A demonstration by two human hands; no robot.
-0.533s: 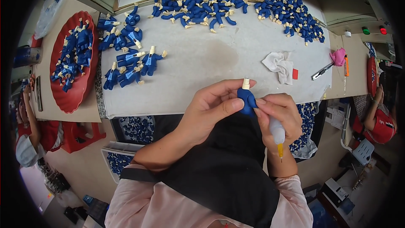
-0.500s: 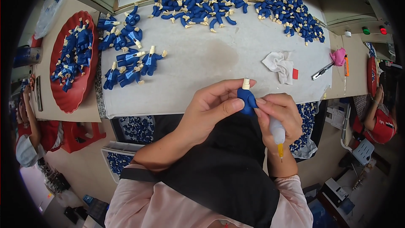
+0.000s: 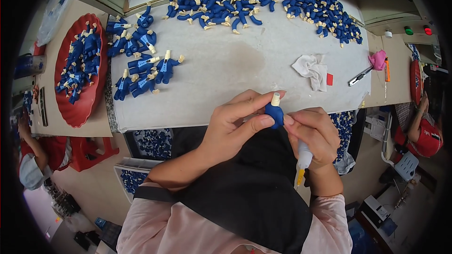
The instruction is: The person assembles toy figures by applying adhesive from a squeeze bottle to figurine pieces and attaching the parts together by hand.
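Between the thumb and fingers of my left hand (image 3: 235, 121) sits a small blue doll torso (image 3: 274, 111), its cream neck peg pointing up. My right hand (image 3: 318, 134) has its palm and lower fingers closed round a translucent white glue bottle (image 3: 304, 156), whose yellow needle tip points downward. The thumb and index finger of that hand pinch at the torso's right side; whether a small part is between them, I cannot tell. Assembled blue doll bodies (image 3: 165, 68) with light-blue fronts lie on the worktable's left. Loose blue doll arms with cream hands (image 3: 214, 0) are heaped at the back.
A second heap of arms (image 3: 325, 11) lies back right. A white cloth (image 3: 311, 70), a utility knife (image 3: 360, 76) and a pink lump (image 3: 377, 59) are on the right. A red scalloped tray (image 3: 77, 113) of bodies stands left. Bins (image 3: 129, 162) sit below the table edge. Co-workers sit either side.
The torso has turned and dropped slightly in my left hand. My right fingertips have come a little away from its front, and the glue bottle has swung slightly left and down.
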